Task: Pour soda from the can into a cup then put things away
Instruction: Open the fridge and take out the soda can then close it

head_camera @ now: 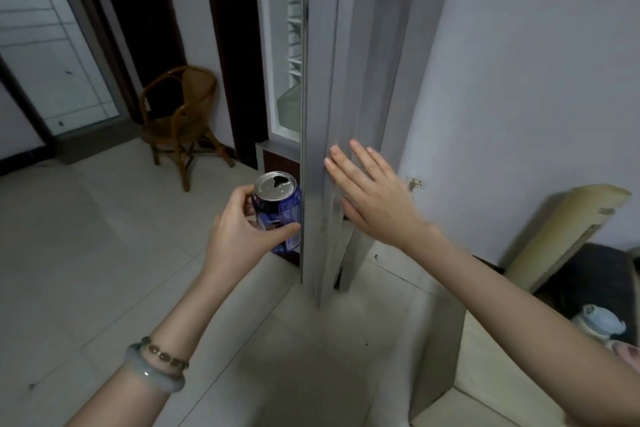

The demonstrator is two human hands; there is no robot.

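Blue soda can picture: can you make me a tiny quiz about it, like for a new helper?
1. Short answer: what does the flat right hand touch?
2. True or false: the blue metal soda can is already opened.
3. Which holds the can in its grip? A the left hand; B the right hand; C nobody.
Key: 1 the tall grey fridge door; 2 true; 3 A.
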